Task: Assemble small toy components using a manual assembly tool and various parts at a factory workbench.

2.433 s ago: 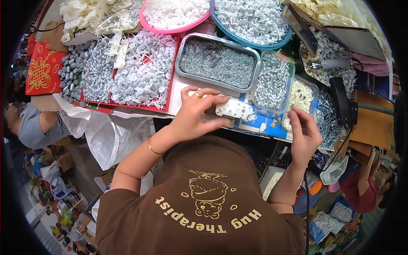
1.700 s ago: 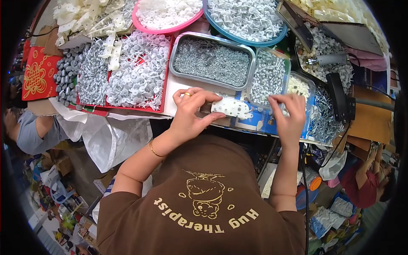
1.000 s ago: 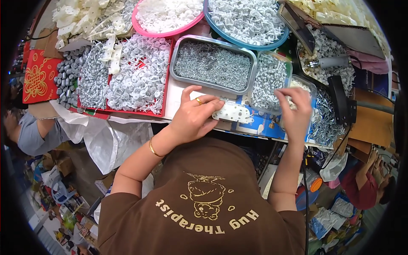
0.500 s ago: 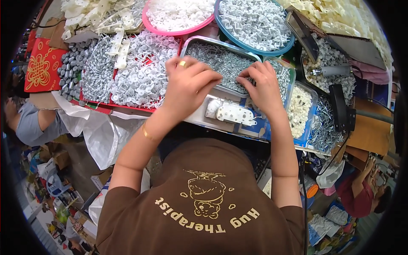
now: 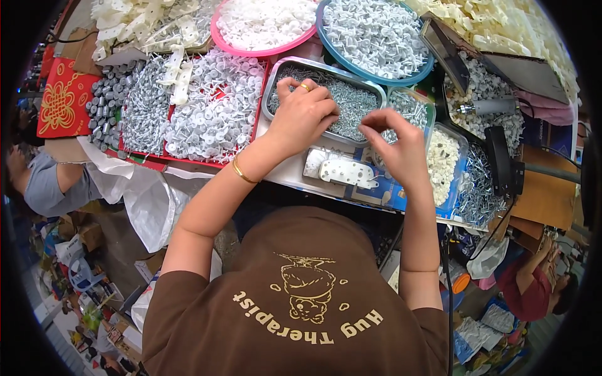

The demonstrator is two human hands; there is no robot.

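Over the metal tray of small screws, my left hand is closed in a pinch near the tray's front edge. What it pinches, if anything, is too small to make out. Just to its right, my right hand has thumb and forefinger drawn together at the tray's front right corner; anything between them cannot be told. A white plastic part with holes lies on the work surface below the hands, beside a small whitish block.
Behind stand a pink basin of white pieces and a blue basin of pin-like pieces. Red trays of discs and metal parts lie left. Right are a tub of cream pieces, screws and a cylindrical tool. Other people sit at both sides.
My left hand has moved right and slightly nearer, over the tray. The right hand has shifted right and toward me, away from the tray's middle. The white plastic part stays put.
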